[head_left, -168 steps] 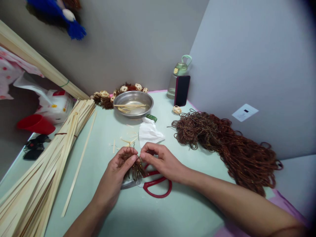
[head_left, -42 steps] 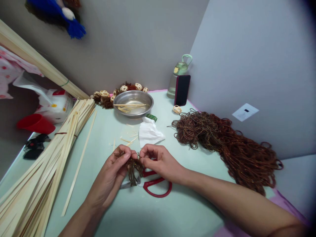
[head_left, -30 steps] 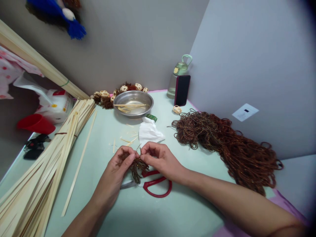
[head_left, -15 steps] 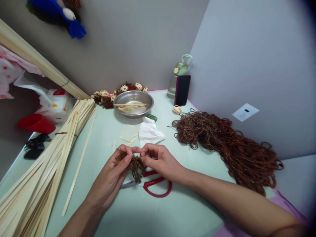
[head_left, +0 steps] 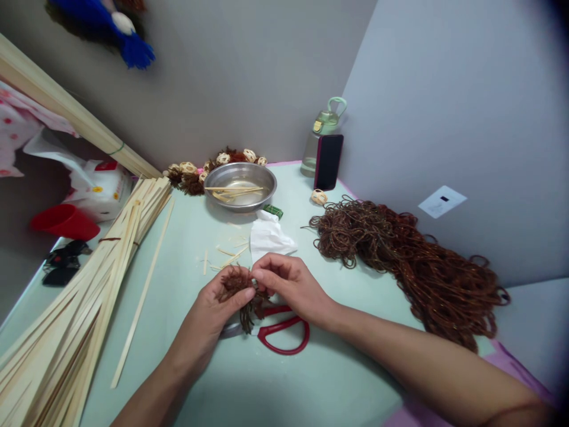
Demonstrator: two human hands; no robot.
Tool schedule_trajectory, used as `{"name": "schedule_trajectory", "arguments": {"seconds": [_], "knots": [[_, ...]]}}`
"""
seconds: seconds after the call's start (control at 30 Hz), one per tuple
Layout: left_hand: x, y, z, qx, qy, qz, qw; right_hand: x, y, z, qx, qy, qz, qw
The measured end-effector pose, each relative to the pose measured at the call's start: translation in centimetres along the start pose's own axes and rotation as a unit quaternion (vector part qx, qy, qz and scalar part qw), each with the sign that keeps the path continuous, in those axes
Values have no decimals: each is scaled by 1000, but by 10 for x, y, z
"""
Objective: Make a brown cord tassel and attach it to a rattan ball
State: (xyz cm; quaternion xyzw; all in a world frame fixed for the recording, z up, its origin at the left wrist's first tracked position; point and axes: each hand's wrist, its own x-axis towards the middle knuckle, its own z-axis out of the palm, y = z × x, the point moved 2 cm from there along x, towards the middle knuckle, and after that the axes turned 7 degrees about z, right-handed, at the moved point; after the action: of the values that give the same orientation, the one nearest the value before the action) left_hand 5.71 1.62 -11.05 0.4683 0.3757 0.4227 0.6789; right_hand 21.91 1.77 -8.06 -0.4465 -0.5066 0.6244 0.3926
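Holding a small brown yarn bundle [head_left: 235, 283] between both hands, I have it just above the scissors [head_left: 279, 327] that lie on the table [head_left: 338, 367]. Its strands are already short and gathered together, some fanning up out of my grip, others drooping beneath. Whether a tie is knotted round it I cannot tell, since my fingers cover that spot; I judge it shaped but unfinished, its ends being loose and uneven.

My left hand [head_left: 214, 311] curls round the bundle, closed on it, thumb laid across the front. My right hand [head_left: 299, 290] comes in from the other side, forefinger and thumb almost together at the bundle's edge; any strand between them is too small to make out. My right forearm slants in lower than the wrist, like my left.

Beyond my hands lie a crumpled tissue [head_left: 270, 237] and pale slivers [head_left: 235, 255]. Rightward, a heap of long yarn [head_left: 413, 255] looks uncut. Behind the metal bowl [head_left: 240, 208], woven balls with brown tufts [head_left: 222, 159] look complete.
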Motion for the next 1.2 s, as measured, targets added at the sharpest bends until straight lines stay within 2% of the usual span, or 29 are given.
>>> {"name": "schedule_trajectory", "arguments": {"seconds": [0.13, 0.37, 0.6, 0.83, 0.93, 1.2], "knots": [[0, 4, -1, -4, 33, 17, 999, 1, 0, -2, -23, 6, -23, 999], [1, 7, -5, 5, 71, 46, 996, 1, 5, 4, 0, -50, 30, 998], [0, 6, -6, 8, 102, 36, 994, 3, 4, 3, -15, -17, 18, 1000], [1, 1, -8, 56, 67, 29, 996, 2, 4, 2, 1, -21, -6, 1000], [0, 1, -9, 95, 81, 35, 992, 2, 5, 2, 6, -23, -7, 1000], [0, 5, -3, 48, 66, 19, 996, 0, 7, 5, 7, -64, 25, 998]]}}
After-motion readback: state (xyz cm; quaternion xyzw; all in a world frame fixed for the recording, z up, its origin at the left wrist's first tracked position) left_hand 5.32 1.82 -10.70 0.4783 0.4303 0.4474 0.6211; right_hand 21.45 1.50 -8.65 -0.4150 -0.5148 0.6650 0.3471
